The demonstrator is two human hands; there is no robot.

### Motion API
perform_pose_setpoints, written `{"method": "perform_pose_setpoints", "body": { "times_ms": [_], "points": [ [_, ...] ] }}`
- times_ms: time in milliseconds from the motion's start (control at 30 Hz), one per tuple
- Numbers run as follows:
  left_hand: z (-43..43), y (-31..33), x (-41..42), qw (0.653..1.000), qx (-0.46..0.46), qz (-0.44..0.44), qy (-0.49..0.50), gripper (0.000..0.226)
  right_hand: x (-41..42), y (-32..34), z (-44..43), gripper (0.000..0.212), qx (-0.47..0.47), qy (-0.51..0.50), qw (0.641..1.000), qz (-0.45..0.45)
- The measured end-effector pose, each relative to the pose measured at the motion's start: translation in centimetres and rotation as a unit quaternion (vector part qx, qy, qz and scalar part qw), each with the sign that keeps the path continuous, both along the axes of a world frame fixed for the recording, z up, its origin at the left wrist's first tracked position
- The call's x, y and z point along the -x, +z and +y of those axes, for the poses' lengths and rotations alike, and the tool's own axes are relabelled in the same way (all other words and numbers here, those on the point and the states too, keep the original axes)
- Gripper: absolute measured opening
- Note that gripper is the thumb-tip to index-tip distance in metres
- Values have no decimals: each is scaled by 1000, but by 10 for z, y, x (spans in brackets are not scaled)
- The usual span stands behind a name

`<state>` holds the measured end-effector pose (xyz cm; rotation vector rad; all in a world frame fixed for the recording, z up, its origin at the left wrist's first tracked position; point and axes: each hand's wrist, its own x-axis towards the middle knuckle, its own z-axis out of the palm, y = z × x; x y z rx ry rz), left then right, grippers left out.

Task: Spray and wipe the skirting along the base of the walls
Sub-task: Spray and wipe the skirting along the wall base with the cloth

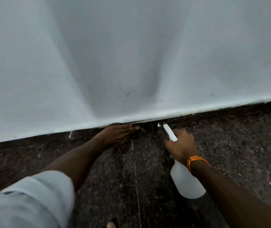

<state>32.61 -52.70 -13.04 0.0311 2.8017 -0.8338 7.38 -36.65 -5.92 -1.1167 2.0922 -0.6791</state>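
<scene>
Right hand [181, 145] gripping spray bottle [186, 181], nozzle toward skirting [230, 111]

Cloth [136, 129] under left hand [116, 134]: mostly covered, only dark edges show, colour unclear. Spray bottle [186, 181] neck hidden inside right hand [181, 145]; trigger not visible. Skirting [230, 111] behind both hands blurred. Toe [111, 225] near bottom edge, cut off.

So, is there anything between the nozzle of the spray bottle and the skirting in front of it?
Nothing visible. The spray bottle in the right hand points its nozzle at the dark skirting with an open gap between. The left hand presses beside it, left of that spot.
</scene>
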Motion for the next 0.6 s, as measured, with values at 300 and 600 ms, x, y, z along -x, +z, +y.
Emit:
{"method": "perform_pose_setpoints", "body": {
  "times_ms": [300,600],
  "points": [
    [3,43,-130,996,30,-49,64,59,-49,3,-2,23,19,139,990,29],
    [61,21,-200,992,-3,29,120,48,-95,0,-10,27,-26,203,974,100]
  ]
}}
